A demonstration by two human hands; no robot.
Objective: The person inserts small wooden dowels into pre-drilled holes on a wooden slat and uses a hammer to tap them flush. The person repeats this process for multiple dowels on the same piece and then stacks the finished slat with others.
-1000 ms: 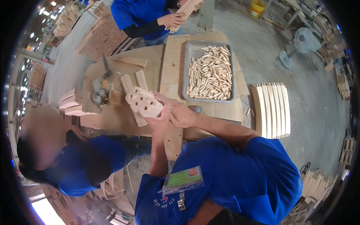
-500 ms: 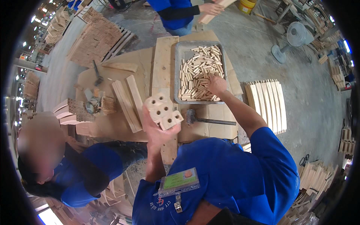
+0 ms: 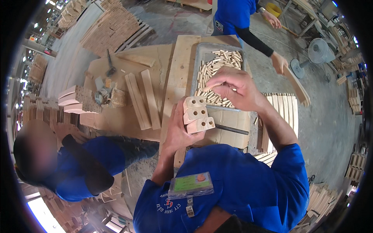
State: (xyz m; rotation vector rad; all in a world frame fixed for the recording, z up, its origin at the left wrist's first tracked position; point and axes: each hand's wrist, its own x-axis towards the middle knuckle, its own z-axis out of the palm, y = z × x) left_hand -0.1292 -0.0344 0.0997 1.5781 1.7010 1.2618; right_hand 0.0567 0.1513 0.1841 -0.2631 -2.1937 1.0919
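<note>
Wooden blocks [image 3: 190, 116], three (six holes [image 3: 203, 112]), point lengthwise upward near the tray [image 3: 206, 47], left fingers [image 3: 179, 111] clasping them; right fingers [image 3: 226, 77] pinch one dowel [image 3: 207, 89].

1. Even, moderately bright light covers the tabletop [image 3: 163, 58], with soft shadows.
2. A white patch [image 3: 44, 217] burns out at lower left; small bright spots [image 3: 36, 25] dot the upper-left rim.
3. Fisheye distortion bends straight edges near the black border.
4. The head [image 3: 35, 143] of the person at left is heavily blurred.
</note>
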